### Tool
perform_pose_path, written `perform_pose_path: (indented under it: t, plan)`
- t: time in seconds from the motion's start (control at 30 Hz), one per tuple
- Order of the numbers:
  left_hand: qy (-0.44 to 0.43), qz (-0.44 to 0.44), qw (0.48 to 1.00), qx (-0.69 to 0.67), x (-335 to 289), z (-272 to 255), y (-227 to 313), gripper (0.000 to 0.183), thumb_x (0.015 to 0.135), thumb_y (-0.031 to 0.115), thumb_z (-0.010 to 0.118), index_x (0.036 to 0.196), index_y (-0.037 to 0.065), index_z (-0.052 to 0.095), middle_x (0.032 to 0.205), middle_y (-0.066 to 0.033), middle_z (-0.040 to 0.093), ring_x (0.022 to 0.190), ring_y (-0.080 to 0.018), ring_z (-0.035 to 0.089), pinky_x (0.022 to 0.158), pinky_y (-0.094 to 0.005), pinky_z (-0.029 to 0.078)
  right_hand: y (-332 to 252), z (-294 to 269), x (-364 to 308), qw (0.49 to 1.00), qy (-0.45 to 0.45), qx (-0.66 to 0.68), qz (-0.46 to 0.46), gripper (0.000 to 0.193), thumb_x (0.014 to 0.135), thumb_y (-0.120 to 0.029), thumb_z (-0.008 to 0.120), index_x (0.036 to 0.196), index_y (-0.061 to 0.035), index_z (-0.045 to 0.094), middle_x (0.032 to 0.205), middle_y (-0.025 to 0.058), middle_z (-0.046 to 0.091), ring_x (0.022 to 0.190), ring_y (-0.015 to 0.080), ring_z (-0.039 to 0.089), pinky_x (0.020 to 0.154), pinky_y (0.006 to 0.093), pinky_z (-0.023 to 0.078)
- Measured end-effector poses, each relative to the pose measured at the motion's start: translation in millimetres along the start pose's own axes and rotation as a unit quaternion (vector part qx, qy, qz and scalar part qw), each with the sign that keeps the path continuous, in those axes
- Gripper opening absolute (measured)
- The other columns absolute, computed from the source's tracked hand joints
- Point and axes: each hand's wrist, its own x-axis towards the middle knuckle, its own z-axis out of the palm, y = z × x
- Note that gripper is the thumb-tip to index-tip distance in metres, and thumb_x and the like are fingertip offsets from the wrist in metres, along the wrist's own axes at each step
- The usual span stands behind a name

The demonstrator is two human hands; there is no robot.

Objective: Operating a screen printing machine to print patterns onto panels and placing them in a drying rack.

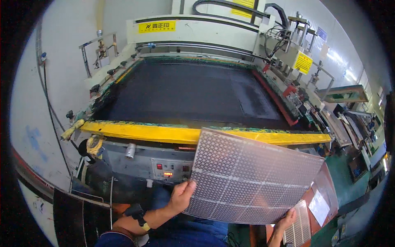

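Observation:
A large thin sheet (251, 177), printed with a fine repeating pattern in a grid of panels, is tilted up in front of me. My left hand (182, 197) grips its left edge, thumb on the near face. At the lower right edge, my right hand (286, 220) pinches the sheet, its fingers partly hidden. Behind the sheet lies the yellow front bar (140, 131) of a screen printing frame, with a dark ink-covered screen (181, 94) inside it. The sheet's upper edge overlaps the bar in view; I cannot tell whether they touch.
A similar patterned sheet (297, 230) lies on a reddish-brown board at lower right, near a white paper (319, 208). The machine's control panel (169, 168) sits below the bar. A dark rack (82, 218) stands at lower left. Pneumatic fittings (302, 37) rise at the right.

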Motion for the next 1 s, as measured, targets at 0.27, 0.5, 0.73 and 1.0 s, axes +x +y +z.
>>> perform_pose_path:
  t: [0.27, 0.5, 0.73, 1.0]
  plan:
    - [0.096, -0.062, 0.99, -0.077, -14.6, -46.1, -31.6, 0.037, 0.098, 0.029, 0.045, 0.072, 0.003, 0.048, 0.068, 0.0054, 0.041, 0.067, -0.0066, 0.037, 0.059, -0.0264, 0.034, -9.9, 42.4, -10.3, 0.994, -0.108, 0.01, 0.021, 0.027, 0.094, -0.02, 0.053, 0.072, -0.0057, 0.048, 0.069, -0.0044, 0.042, 0.067, 0.0067, 0.037, 0.062, 0.0224, 0.031]
    - [0.084, 0.08, 0.993, 0.024, -12.1, -95.1, 8.6, 0.031, 0.092, 0.022, 0.05, 0.068, 0.001, 0.051, 0.061, -0.0049, 0.049, 0.055, -0.0149, 0.045, 0.052, -0.0317, 0.037, -109.3, 71.0, 24.5, 0.992, -0.04, -0.007, -0.116, 0.016, 0.092, -0.014, 0.051, 0.085, -0.0004, 0.056, 0.074, 0.0035, 0.054, 0.068, 0.0123, 0.051, 0.062, 0.0249, 0.041]
    - [-0.155, 0.408, 0.852, 0.29, 22.0, -9.3, 88.8, 0.013, 0.075, 0.011, 0.065, 0.068, 0.004, 0.056, 0.066, -0.008, 0.055, 0.061, -0.0263, 0.056, 0.054, -0.0361, 0.046, -297.4, 125.5, 10.7, 0.697, -0.4, -0.014, -0.595, 0.013, 0.082, -0.018, 0.062, 0.084, -0.0052, 0.064, 0.084, 0.0082, 0.061, 0.078, 0.0202, 0.059, 0.064, 0.0314, 0.047]
    - [-0.197, 0.369, 0.831, 0.367, 15.6, 9.5, 104.9, 0.021, 0.077, 0.023, 0.068, 0.07, 0.007, 0.057, 0.068, -0.0052, 0.056, 0.065, -0.0219, 0.055, 0.056, -0.0339, 0.046, -296.0, 160.5, -6.7, 0.604, -0.53, -0.302, -0.513, 0.012, 0.071, -0.015, 0.063, 0.08, -0.0083, 0.058, 0.069, 0.003, 0.052, 0.068, 0.0205, 0.057, 0.057, 0.0336, 0.045]
